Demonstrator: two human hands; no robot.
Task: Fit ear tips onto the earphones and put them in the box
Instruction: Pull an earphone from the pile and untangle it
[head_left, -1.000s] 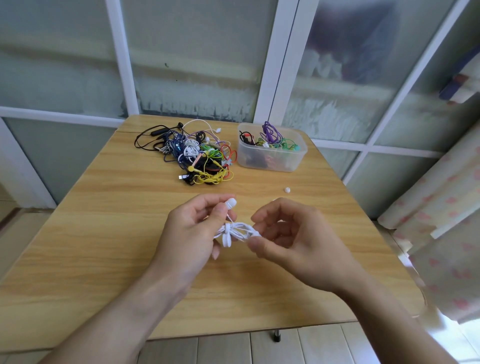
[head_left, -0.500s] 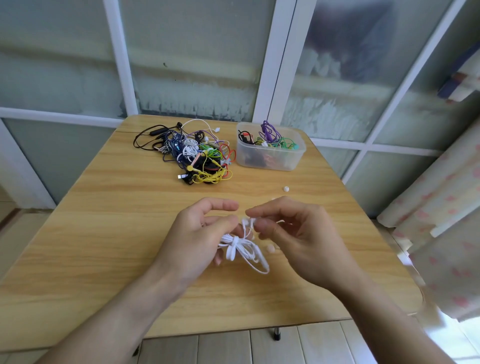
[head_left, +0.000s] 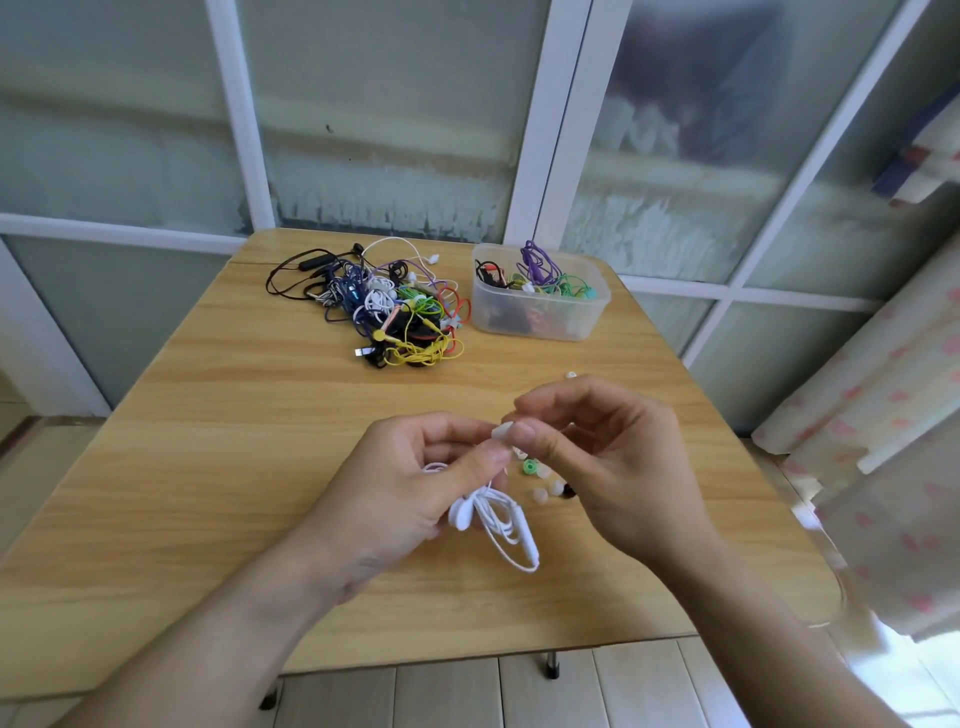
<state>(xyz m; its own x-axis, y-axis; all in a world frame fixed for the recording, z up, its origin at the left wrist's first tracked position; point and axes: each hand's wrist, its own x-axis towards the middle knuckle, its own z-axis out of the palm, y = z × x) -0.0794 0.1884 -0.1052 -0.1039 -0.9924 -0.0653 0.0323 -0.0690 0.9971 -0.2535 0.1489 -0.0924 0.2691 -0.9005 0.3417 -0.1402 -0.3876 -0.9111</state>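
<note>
My left hand (head_left: 410, 483) holds a pair of white earphones (head_left: 498, 519) above the table's middle; its coiled cable hangs below my fingers. One earbud is pinched between my left thumb and forefinger. My right hand (head_left: 613, 462) pinches a small white ear tip (head_left: 503, 431) against that earbud. Several loose ear tips (head_left: 543, 480), white, green and black, lie on the table under my hands. A clear plastic box (head_left: 540, 312) with coloured earphones inside stands at the back right.
A tangled pile of coloured earphones (head_left: 384, 306) lies at the back middle of the wooden table (head_left: 208, 467). One stray white ear tip (head_left: 571, 374) sits in front of the box. Frosted windows are behind, a curtain at the right.
My hands have come closer together and the right fingers now press an ear tip to the earbud. The cable coil has dropped lower below my left hand. Loose ear tips have come into sight.
</note>
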